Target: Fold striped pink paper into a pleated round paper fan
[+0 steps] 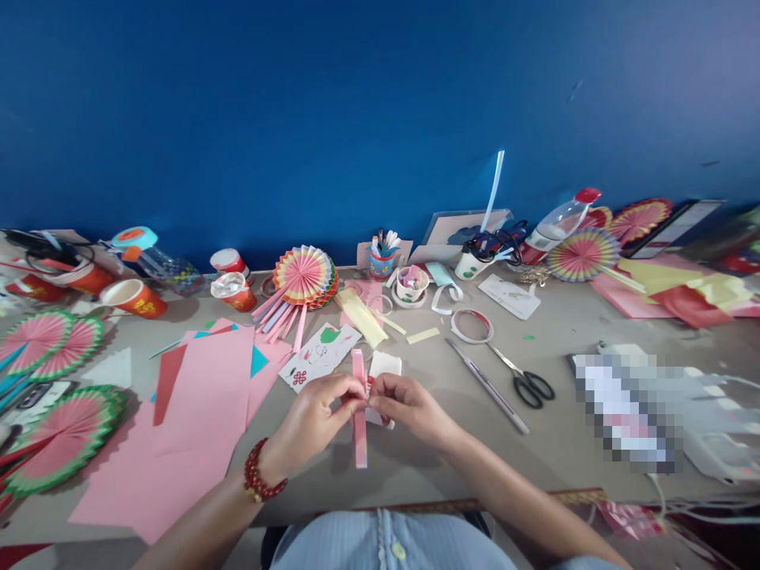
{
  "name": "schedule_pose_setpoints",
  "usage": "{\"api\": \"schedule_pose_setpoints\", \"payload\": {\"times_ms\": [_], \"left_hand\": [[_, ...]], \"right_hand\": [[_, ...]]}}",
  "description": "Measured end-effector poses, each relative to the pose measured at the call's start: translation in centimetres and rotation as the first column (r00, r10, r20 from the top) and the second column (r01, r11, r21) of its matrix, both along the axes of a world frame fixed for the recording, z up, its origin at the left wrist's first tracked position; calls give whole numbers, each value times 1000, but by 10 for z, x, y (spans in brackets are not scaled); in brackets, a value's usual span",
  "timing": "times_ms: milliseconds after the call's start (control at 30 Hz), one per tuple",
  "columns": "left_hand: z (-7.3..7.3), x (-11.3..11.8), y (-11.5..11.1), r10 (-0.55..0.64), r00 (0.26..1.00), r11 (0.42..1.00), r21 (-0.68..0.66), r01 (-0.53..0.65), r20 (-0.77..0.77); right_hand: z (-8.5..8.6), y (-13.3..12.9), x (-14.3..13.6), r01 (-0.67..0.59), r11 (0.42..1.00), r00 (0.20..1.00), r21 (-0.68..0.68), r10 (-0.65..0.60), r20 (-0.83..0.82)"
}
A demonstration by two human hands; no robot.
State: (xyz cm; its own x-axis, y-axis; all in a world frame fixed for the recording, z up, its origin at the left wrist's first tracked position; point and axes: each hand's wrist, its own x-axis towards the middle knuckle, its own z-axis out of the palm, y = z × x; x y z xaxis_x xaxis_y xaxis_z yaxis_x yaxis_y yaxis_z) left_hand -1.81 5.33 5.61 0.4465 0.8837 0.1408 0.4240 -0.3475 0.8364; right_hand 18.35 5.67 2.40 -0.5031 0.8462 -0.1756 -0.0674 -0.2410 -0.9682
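A narrow folded strip of pink paper stands lengthwise between my hands, over the table's near middle. My left hand, with a red bead bracelet at the wrist, pinches the strip around its middle. From the other side my right hand comes up to the same spot, thumb and fingertips pressed together. Whatever is between those right fingertips is too small to make out. Just beyond them lies a white piece with some red on it, partly covered by my right hand.
Pink paper sheets lie on the left beside finished paper fans. Right of my hands are a utility knife, scissors and a tape roll. More fans, cups and a bottle line the blue wall.
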Motion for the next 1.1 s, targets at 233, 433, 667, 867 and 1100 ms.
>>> {"api": "schedule_pose_setpoints", "payload": {"times_ms": [233, 433, 667, 867, 1100], "left_hand": [[-3, 1, -2, 12, 998, 1000, 16, -11, -57], [-2, 0, -4, -20, 990, 998, 50, 28, -138], [8, 1, -6, -110, 948, 982, 118, 151, -298], [11, 5, -4, -89, 973, 992, 72, 106, -211], [13, 3, 3, -57, 997, 986, -153, 64, 50]], "right_hand": [[5, 2, -2, 45, 993, 999, -111, -43, 16], [5, 2, -1, 42, 985, 999, -170, -37, 32], [7, 3, 2, 15, 972, 999, -236, -7, 34], [14, -1, 6, 6, 999, 998, -47, -3, 66], [27, -6, 8, 43, 797, 940, 603, -237, 246]]}}
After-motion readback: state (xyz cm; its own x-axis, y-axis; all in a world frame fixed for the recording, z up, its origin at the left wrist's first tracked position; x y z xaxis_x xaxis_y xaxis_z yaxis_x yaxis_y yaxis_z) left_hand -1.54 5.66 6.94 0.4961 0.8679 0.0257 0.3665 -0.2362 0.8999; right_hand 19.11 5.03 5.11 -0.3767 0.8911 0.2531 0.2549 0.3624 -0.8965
